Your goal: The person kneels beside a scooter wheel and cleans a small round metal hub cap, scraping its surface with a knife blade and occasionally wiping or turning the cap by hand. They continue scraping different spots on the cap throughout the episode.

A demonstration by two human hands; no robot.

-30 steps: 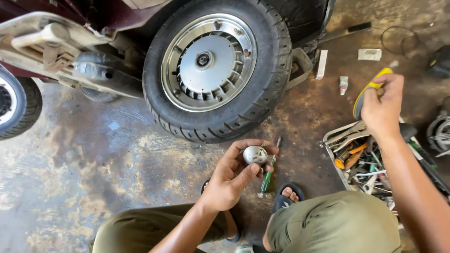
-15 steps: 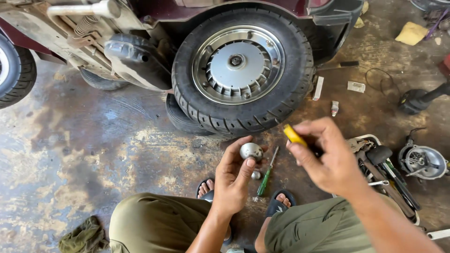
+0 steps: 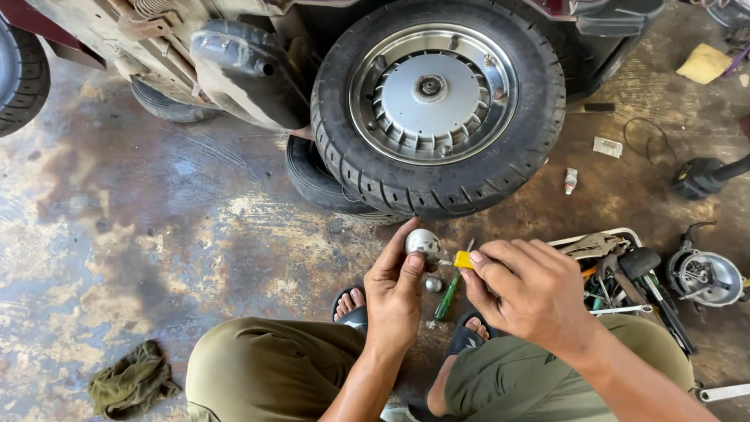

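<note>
Left hand (image 3: 397, 295) pinches a small round metal cap (image 3: 423, 242) — off the wheel (image 3: 437, 105). Right hand (image 3: 531, 291) grips a yellow-handled tool (image 3: 463, 259) against it; refitting not yet done.

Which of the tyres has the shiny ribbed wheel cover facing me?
The big upright tyre just beyond the hands, with a silver ribbed cover. The tyre at the far left edge is cut off, and another lies flat behind the big one.

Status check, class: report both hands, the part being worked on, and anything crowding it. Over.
Left hand pinching small metal cap. Right hand holding yellow-handled tool at it. Green screwdriver on floor below, wheel just ahead.
</note>
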